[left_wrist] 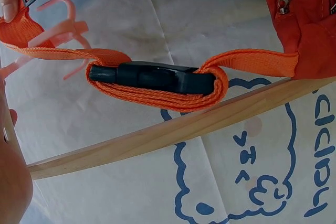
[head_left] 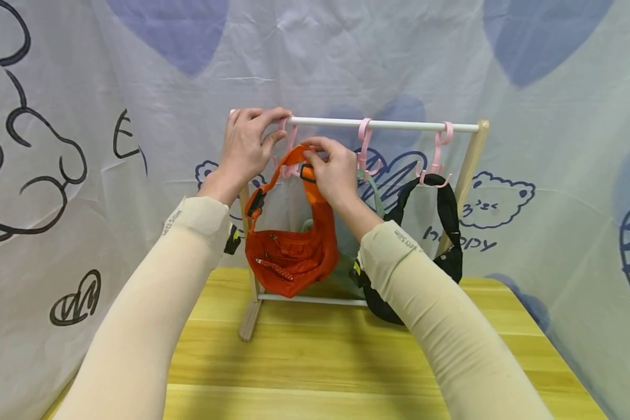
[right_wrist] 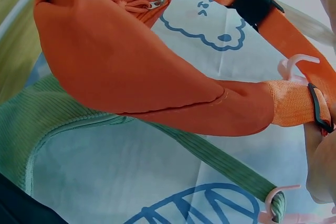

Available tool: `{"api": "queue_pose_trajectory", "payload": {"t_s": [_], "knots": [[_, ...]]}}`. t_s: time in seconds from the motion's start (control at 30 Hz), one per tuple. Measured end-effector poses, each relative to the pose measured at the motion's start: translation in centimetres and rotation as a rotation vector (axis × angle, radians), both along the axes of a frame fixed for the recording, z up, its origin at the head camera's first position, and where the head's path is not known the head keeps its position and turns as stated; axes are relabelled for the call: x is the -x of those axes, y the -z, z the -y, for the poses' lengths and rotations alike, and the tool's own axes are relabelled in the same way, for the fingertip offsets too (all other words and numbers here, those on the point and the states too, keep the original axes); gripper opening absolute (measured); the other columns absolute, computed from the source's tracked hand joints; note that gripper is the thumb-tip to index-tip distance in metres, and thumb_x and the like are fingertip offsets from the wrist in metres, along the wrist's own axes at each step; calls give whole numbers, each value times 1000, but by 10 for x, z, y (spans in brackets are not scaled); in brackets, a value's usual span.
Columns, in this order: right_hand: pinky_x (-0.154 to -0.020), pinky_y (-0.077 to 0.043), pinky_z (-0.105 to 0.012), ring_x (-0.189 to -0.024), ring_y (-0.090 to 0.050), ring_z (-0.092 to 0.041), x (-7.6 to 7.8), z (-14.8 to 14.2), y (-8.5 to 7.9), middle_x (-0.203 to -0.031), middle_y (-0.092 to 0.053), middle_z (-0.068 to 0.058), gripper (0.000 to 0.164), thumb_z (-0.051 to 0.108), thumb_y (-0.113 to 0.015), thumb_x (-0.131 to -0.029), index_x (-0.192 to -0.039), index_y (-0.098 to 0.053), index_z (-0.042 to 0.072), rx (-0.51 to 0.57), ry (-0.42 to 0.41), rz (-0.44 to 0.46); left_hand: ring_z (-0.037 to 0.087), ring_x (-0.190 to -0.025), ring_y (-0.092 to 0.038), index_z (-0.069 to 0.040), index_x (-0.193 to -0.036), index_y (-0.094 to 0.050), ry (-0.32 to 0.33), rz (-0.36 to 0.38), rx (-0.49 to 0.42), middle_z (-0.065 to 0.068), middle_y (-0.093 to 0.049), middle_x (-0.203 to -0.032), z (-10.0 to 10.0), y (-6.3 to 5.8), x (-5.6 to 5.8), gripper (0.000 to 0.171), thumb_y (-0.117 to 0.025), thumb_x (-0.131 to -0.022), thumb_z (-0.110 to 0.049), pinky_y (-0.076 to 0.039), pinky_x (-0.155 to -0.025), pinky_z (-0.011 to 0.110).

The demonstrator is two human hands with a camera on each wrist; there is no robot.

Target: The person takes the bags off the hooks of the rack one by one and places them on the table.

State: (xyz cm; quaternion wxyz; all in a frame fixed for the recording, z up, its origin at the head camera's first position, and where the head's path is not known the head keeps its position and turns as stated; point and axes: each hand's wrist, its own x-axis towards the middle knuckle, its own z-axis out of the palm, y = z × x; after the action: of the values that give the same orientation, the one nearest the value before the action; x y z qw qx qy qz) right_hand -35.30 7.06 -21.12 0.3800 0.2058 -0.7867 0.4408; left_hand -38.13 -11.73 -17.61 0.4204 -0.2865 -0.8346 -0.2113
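My left hand [head_left: 247, 140] is at the left end of the white rail [head_left: 325, 122], its fingers over the rail and its thumb below, gripping the top of a pink hook [head_left: 292, 137]. My right hand [head_left: 336, 172] pinches the orange strap [head_left: 294, 156] of a red-orange bag [head_left: 289, 256] near a black slider [right_wrist: 320, 108]. The strap passes by the lower prongs of this hook [left_wrist: 63, 32]; whether it rests on them cannot be told. The bag hangs below, its black buckle [left_wrist: 152, 77] on the left side of the strap and its zips facing me.
A green bag [right_wrist: 52, 114] hangs from the middle pink hook [head_left: 364, 143], partly behind the orange one. At the right, a black bag [head_left: 446, 216] hangs from another pink hook [head_left: 437, 149]. The wooden-legged rack stands on a wood-grain table [head_left: 294, 361] before a printed cloth.
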Motion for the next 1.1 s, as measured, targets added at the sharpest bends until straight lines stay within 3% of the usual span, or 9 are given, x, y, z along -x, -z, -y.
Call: {"api": "queue_pose_trajectory", "payload": {"t_s": [0.27, 0.8, 1.1], "knots": [[-79, -62, -32, -86, -76, -23, -3, 1, -5, -108, -77, -11, 19, 14, -73, -99, -116, -79, 9, -2, -3, -5, 32, -127, -54, -21, -137, -67, -4, 9, -2, 3, -72, -132, 0, -2, 0, 37, -67, -100, -29, -28, -118, 45], [-81, -61, -32, -93, -75, -25, -9, 1, -10, -110, -77, -10, 19, 12, -73, -99, -116, -79, 9, 15, -29, -18, 32, -128, -54, -20, -138, -67, -4, 17, -3, 3, -72, -132, -1, 0, -1, 39, -67, -100, -31, -26, -120, 45], [-80, -61, -30, -97, -74, -19, -15, -3, -13, -110, -78, -6, 18, 12, -73, -99, -115, -80, 10, 21, -31, -25, 31, -127, -54, -20, -138, -67, -11, 28, -13, 3, -72, -133, -2, -1, 0, 39, -68, -100, -29, -26, -119, 43]]}}
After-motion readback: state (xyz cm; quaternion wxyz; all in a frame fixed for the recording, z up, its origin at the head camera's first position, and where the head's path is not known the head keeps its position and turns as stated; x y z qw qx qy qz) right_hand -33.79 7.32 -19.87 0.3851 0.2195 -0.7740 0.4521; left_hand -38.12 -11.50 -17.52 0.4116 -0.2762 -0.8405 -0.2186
